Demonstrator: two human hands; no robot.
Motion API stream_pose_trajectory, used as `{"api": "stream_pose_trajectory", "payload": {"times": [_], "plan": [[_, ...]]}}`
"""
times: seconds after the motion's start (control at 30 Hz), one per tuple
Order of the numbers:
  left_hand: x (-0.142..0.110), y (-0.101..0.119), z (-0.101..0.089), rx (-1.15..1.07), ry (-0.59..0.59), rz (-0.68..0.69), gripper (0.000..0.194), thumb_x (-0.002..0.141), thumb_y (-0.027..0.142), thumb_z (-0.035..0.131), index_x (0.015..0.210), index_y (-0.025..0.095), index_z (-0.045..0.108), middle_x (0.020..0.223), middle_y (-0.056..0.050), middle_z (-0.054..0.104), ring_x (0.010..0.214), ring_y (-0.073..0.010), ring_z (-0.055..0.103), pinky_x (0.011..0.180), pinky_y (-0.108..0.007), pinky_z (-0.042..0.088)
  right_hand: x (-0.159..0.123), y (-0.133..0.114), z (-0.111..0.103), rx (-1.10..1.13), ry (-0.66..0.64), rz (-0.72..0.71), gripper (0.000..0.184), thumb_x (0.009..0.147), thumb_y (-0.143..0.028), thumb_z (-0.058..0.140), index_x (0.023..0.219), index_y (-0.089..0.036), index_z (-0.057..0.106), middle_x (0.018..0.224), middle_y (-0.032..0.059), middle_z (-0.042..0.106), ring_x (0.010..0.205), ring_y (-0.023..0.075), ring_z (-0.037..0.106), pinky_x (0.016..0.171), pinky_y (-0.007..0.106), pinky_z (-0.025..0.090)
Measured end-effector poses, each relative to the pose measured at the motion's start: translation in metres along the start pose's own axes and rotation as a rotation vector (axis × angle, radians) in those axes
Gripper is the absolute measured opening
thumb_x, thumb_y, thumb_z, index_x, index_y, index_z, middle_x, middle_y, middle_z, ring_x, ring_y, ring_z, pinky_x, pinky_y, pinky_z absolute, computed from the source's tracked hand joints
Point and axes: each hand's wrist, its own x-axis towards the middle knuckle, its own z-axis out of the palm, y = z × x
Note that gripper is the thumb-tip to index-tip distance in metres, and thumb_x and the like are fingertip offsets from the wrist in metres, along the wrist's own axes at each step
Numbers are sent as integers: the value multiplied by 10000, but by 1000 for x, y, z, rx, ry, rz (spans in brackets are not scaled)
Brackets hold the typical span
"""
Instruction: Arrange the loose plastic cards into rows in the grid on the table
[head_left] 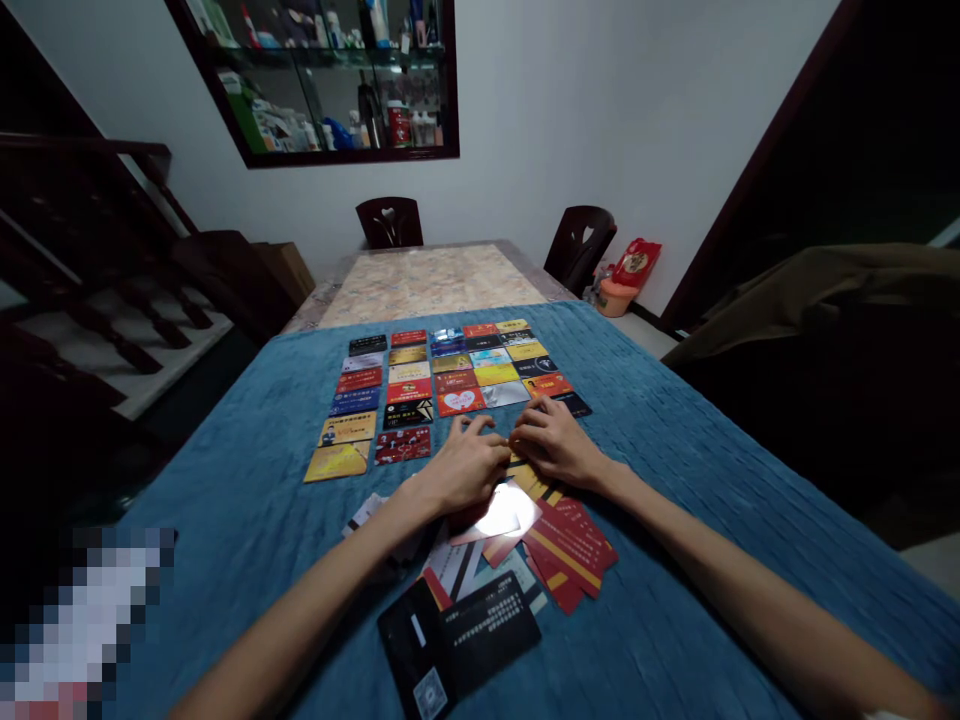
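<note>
My left hand [472,467] rests over a loose pile of plastic cards, its fingers bent and the fingertips hidden. Beside it, nearly touching, my right hand [559,442] has its fingers curled down at gold cards [541,486]. What either hand grips is out of sight. Below my hands a shiny card [506,510] reflects the light. Red cards [570,550] lie fanned to its right, and black cards [487,625] lie nearest me. Beyond my hands, cards lie face up in columns, among them a white-heart card [460,401] and a dark red card [403,446].
A blue cloth [247,450] covers the near part of the table; a patterned tabletop [420,280] shows beyond. Dark chairs [390,222] stand around it. A glass-shelved cabinet [345,155] is set in the wall. A stair railing [82,145] is at left, and a red bag [637,262] is at right.
</note>
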Motion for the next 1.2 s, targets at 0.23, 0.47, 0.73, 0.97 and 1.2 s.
{"api": "stream_pose_trajectory", "payload": {"times": [0.23, 0.47, 0.73, 0.97, 1.2], "plan": [[1, -3, 2, 29, -18, -25, 171, 958, 239, 523, 1014, 184, 674, 1165, -101, 696, 1248, -298, 489, 986, -513, 363, 0, 1, 1, 2, -32, 19, 205, 975, -285, 530, 1007, -212, 718, 985, 84, 690, 1034, 257, 506, 850, 409, 355], [1, -7, 0, 49, -32, -102, 160, 954, 268, 546, 983, 158, 657, 1077, -108, 678, 1116, -267, 547, 942, -452, 376, 0, -1, -5, 18, -93, 27, 238, 953, -384, 579, 1048, -208, 707, 1035, 93, 680, 1027, 264, 514, 870, 424, 363], [1, -7, -2, 93, -21, -123, 170, 951, 294, 549, 963, 158, 650, 1067, -113, 664, 1084, -268, 556, 906, -438, 387, 2, -2, -16, 22, -174, 37, 334, 882, -481, 666, 1057, -198, 700, 1057, 97, 671, 1045, 291, 525, 852, 431, 382], [2, -8, -3, 132, -36, -100, 222, 970, 313, 530, 921, 146, 668, 1001, -118, 682, 1051, -269, 565, 899, -439, 380, 6, 2, -16, 52, -199, 6, 290, 885, -458, 664, 1016, -203, 710, 1019, 80, 660, 1008, 265, 508, 865, 431, 409], [3, -12, 0, 181, -14, -29, 264, 973, 285, 503, 876, 135, 697, 932, -131, 708, 1078, -284, 560, 932, -459, 371, 8, 2, -18, 60, -206, -26, 261, 902, -424, 640, 1022, -205, 716, 1005, 81, 655, 1005, 254, 511, 896, 439, 420]]}}
